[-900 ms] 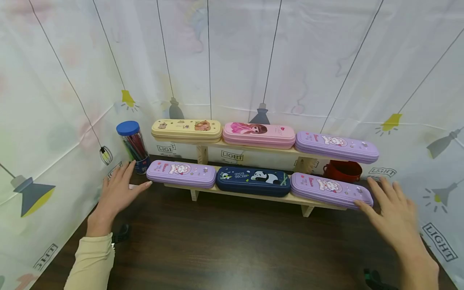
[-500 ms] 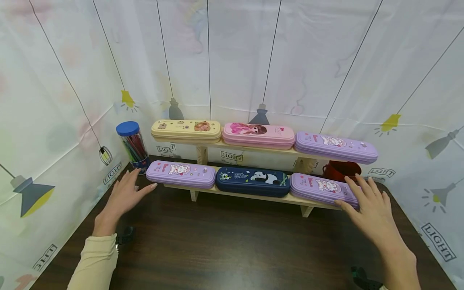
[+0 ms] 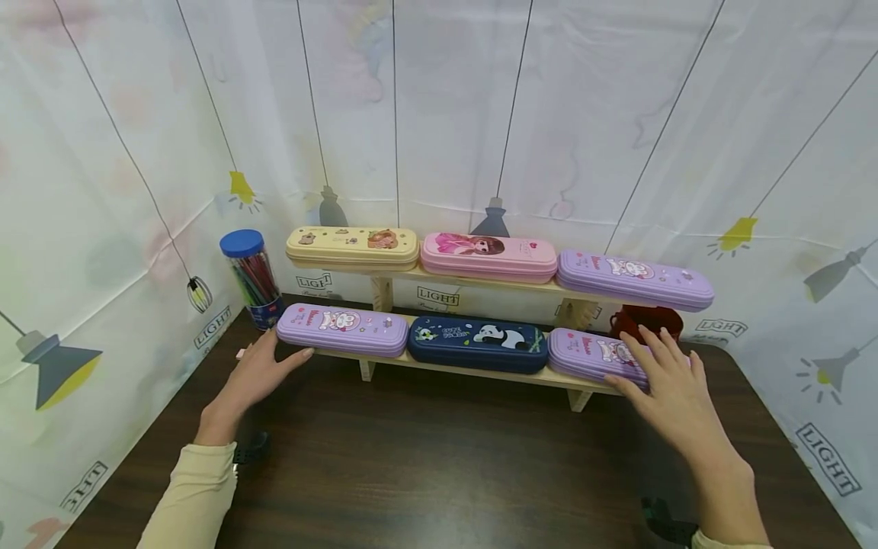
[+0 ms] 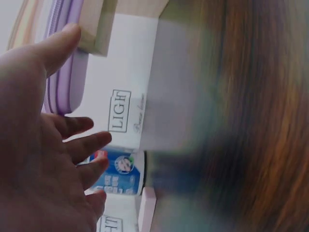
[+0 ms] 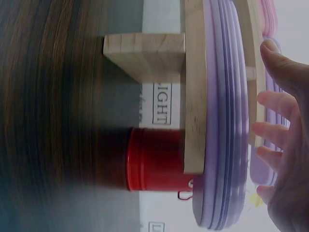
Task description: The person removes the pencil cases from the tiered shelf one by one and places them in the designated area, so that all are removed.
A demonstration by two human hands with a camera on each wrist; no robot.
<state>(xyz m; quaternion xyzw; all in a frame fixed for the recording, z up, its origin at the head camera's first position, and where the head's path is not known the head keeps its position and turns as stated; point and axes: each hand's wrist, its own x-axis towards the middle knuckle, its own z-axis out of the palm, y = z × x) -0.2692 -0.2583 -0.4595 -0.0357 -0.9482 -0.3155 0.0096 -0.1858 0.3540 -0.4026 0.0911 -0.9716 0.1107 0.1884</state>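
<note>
Gripping nothing rn, my left hand (image 3: 257, 379) and right hand (image 3: 675, 396) are just sitting loosely spread by the lower purple cases (image 3: 343, 330).

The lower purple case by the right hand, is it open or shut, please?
Shut: the purple case shows no gap along its visible side in the right wrist view.

the left hand (image 3: 257, 375) is stretched forward, back upward, its thumb (image 3: 293, 363) pointing out toward the right hand (image 3: 675, 396), its fingers (image 4: 89, 145) a little apart and slightly bent. behind it, the wrist (image 3: 216, 427) meets a cream sleeve (image 3: 192, 488). the right hand also shows its back, fingers spread, thumb toward the left hand, bare forearm (image 3: 730, 492) behind it.
</note>
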